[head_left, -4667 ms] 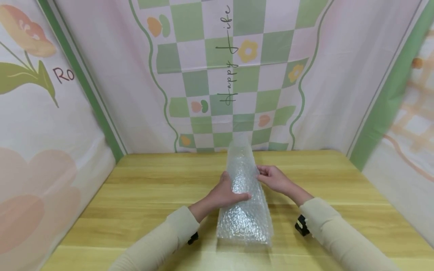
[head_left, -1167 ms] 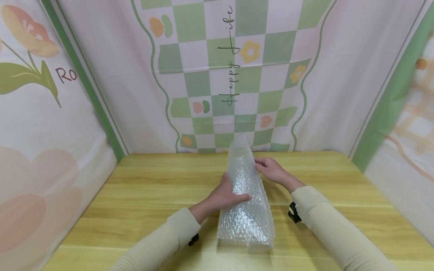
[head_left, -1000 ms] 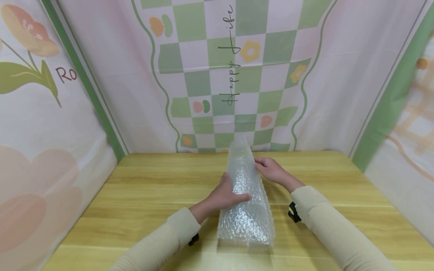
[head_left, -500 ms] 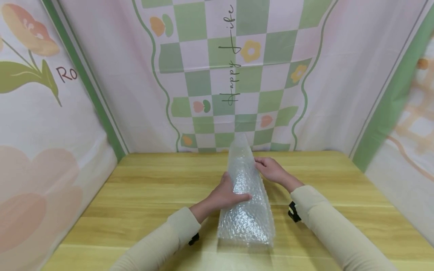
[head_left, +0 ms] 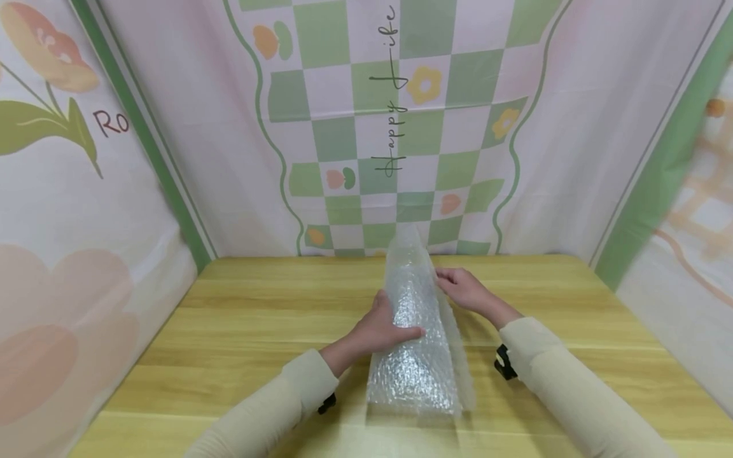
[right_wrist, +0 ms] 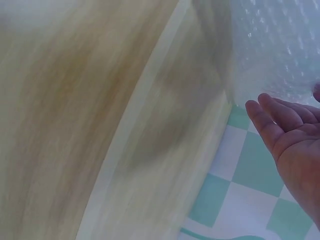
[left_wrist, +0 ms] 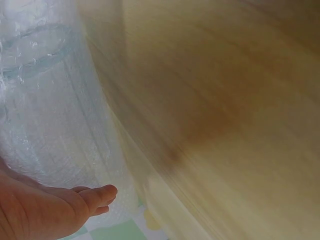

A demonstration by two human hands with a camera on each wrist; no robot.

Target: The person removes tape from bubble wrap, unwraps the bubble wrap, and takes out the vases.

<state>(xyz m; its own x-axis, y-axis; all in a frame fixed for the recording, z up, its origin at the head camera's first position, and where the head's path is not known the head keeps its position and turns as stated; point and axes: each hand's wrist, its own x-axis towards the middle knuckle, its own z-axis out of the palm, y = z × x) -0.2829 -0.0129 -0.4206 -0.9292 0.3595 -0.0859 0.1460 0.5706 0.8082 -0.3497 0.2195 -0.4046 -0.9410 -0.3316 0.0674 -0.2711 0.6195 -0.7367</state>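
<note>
A long bundle of clear bubble wrap (head_left: 409,362) stands tilted on the table, wide end toward me, narrow end at the back. Through the plastic in the left wrist view, the round rim of a clear glass vessel (left_wrist: 37,47) shows; its exact kind is unclear. My left hand (head_left: 375,327) grips the bundle from the left, thumb across its upper face, fingers along its left side. On the far right, my right hand (head_left: 464,289) pinches the edge of a loose bubble wrap flap (right_wrist: 280,45), which stands away from the bundle. The thumb is mostly out of the right wrist view.
The light wooden table (head_left: 258,318) reaches back to a curtain with green and white checks (head_left: 372,127). Printed cloth walls (head_left: 57,254) close off both sides. A dark wrist camera (head_left: 504,362) hangs under the right sleeve.
My right hand has shifted slightly right, drawing the bubble wrap flap out from the bundle's right side. The left hand keeps its grip in the same place.
</note>
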